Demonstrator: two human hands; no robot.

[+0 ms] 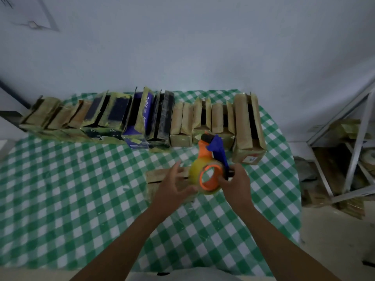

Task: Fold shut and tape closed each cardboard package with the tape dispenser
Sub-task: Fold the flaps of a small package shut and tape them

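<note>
An orange and blue tape dispenser (211,159) with a yellowish roll of tape is held up over the table's middle. My right hand (236,184) grips its blue frame from the right. My left hand (172,186) has its fingers spread, with the thumb touching the roll's lower left side. Under both hands lies a small brown cardboard package (157,176), mostly hidden. A row of several cardboard packages (142,116) with flaps standing open lines the table's far edge, from brown ones on the left, through dark and blue ones, to a tall brown box (248,130) on the right.
The table wears a green and white checked cloth (81,189). A white wall rises right behind the row of packages. To the right stands a metal shelf frame (353,151) with flattened cardboard and clutter on the floor around it.
</note>
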